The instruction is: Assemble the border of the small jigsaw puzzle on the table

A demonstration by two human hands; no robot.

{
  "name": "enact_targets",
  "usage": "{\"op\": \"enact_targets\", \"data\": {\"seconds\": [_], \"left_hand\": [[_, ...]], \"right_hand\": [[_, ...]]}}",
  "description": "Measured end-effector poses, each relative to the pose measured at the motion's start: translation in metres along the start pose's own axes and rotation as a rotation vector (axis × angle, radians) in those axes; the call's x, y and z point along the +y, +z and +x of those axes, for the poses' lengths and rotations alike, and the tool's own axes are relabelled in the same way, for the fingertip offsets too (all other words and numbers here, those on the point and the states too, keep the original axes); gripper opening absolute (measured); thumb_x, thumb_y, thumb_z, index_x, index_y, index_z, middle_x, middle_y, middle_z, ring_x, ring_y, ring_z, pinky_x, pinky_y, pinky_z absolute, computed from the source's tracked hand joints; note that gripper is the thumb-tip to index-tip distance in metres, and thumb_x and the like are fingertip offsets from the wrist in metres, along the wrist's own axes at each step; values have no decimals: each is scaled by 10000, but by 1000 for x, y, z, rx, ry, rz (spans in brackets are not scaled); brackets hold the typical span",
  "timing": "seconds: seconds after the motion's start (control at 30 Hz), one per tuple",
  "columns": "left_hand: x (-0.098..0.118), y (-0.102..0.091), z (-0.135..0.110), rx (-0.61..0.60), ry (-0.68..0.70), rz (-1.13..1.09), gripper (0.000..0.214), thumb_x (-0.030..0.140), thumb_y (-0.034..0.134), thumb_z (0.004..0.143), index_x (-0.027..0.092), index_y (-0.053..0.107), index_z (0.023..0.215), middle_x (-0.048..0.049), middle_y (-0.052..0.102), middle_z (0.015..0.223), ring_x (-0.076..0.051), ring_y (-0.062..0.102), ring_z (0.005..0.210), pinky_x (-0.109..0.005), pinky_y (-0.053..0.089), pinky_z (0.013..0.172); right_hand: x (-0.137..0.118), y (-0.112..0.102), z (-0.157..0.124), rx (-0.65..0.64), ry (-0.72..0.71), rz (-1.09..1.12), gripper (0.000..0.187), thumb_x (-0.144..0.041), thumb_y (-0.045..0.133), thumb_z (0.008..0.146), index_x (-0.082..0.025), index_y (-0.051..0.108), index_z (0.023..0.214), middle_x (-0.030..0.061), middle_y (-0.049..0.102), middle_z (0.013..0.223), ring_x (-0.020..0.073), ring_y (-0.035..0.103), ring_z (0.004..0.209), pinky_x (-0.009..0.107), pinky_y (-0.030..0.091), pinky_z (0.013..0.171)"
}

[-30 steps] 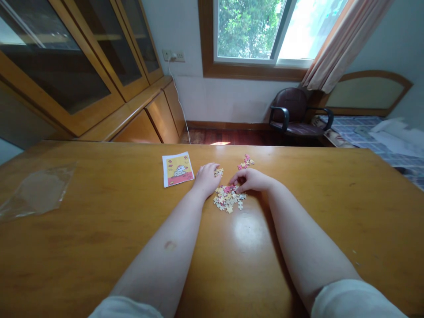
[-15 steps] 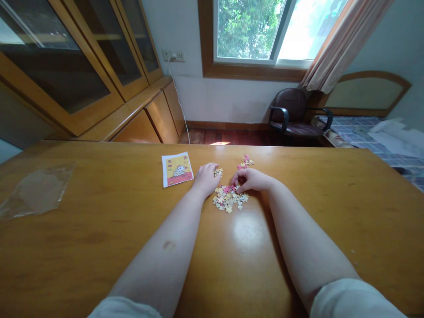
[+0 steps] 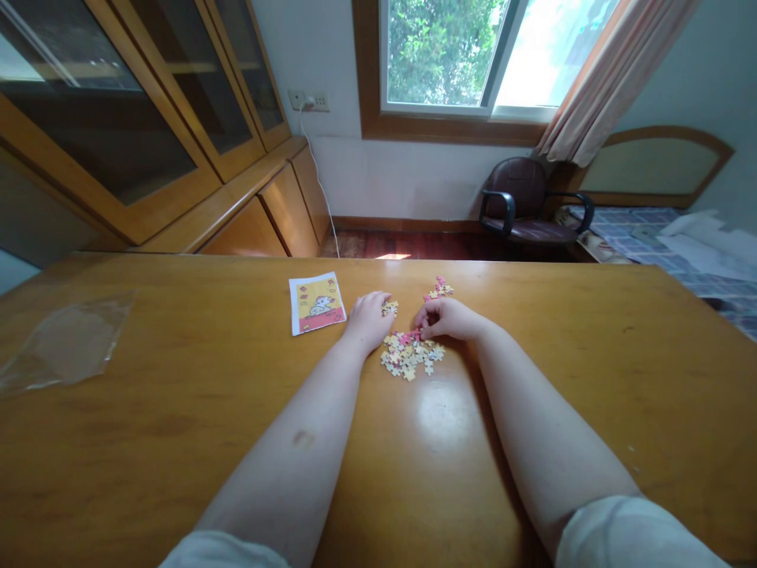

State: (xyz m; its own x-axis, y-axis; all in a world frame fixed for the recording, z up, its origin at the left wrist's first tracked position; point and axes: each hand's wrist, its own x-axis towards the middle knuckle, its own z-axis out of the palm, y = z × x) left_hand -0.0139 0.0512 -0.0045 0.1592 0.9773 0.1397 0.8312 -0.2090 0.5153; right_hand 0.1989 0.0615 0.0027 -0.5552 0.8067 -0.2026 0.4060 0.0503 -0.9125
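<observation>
At one o'clock on the loose pink-and-cream cardboard jigsaw pile [image 3: 408,360], the right hand [image 3: 450,319] now pinches tighter, likely working a piece; the left hand [image 3: 367,322] curls beside small yellow pieces [image 3: 390,308]; grips unclear.

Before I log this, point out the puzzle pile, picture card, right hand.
Puzzle pile [image 3: 408,358]: head view, middle of heap.
Picture card [image 3: 318,306]: head view, printed middle.
Right hand [image 3: 450,319]: head view, back of hand.

Forearms [image 3: 306,422] stretched forward, left hand [image 3: 367,319] palm down, right hand [image 3: 451,318] turned inward, fingers [image 3: 430,308] curled
</observation>
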Motion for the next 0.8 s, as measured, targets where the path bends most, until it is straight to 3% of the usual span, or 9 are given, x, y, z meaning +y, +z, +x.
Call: {"op": "enact_targets", "data": {"seconds": [0.07, 0.13, 0.2, 0.27, 0.37, 0.47, 0.53, 0.67, 0.8], "left_hand": [[0, 0, 0, -1, 4, 0, 398, 210, 514, 824, 171, 604, 1210, -89, 604, 1300, -247, 514, 1238, -400, 352, 1109], [-1, 0, 0, -6, 9, 4, 396, 216, 513, 827, 167, 606, 1209, -91, 604, 1300, -250, 513, 1237, -403, 353, 1108], [0, 0, 0, -10, 9, 7, 394, 222, 512, 832, 163, 606, 1209, -93, 603, 1302, -252, 510, 1241, -407, 350, 1109], [0, -1, 0, -13, 7, 7, 395, 224, 509, 836, 158, 603, 1215, -93, 601, 1307, -251, 507, 1244, -406, 347, 1110], [1, -1, 0, -14, 8, 9, 395, 223, 506, 841, 154, 600, 1219, -91, 601, 1308, -248, 507, 1243, -402, 344, 1111], [1, -1, 0, -14, 6, 14, 391, 232, 504, 846, 160, 600, 1218, -89, 600, 1308, -247, 505, 1245, -400, 342, 1112], [1, -1, -1, -15, 5, 14, 390, 235, 504, 847, 160, 600, 1218, -92, 600, 1307, -248, 506, 1246, -398, 347, 1108], [1, -2, -1, -11, 11, 13, 402, 221, 517, 829, 166, 602, 1218, -89, 606, 1298, -246, 515, 1234, -390, 358, 1100], [4, -4, -2, -36, 11, 26, 440, 258, 552, 814, 188, 598, 1246, -89, 583, 1329, -256, 492, 1261, -416, 325, 1121]], "right_hand": [[3, 0, 3, 91, -15, 37, 300, -328, 824, 531, -152, 684, 730, 2, 655, 670, 132, 582, 640, 272, 475, 639], [6, 0, 7, 262, -16, 2, 254, -328, 822, 550, -161, 695, 693, 24, 692, 707, 153, 606, 676, 304, 494, 689], [8, 2, 12, 418, -1, -96, 172, -302, 793, 611, -183, 729, 718, 29, 717, 744, 167, 626, 717, 327, 502, 743], [7, 5, 14, 476, -8, -200, 114, -281, 737, 700, -210, 760, 787, 31, 739, 807, 174, 644, 767, 336, 504, 788], [3, 9, 15, 415, -114, -326, 138, -259, 661, 793, -227, 775, 865, 45, 745, 909, 181, 657, 866, 328, 492, 859], [-1, 12, 13, 367, -198, -428, 177, -254, 687, 776, -214, 769, 928, 59, 720, 961, 179, 641, 886, 309, 477, 875], [-2, 13, 11, 391, -170, -459, 247, -273, 715, 744, -199, 752, 977, 56, 696, 948, 166, 621, 817, 298, 482, 813], [-2, 13, 9, 415, -112, -480, 135, -263, 645, 780, -172, 739, 811, 38, 654, 816, 139, 572, 704, 272, 463, 701], [-2, 13, 10, 364, -147, -493, 177, -271, 606, 822, -178, 748, 772, 47, 663, 803, 153, 589, 763, 279, 460, 761]]}}
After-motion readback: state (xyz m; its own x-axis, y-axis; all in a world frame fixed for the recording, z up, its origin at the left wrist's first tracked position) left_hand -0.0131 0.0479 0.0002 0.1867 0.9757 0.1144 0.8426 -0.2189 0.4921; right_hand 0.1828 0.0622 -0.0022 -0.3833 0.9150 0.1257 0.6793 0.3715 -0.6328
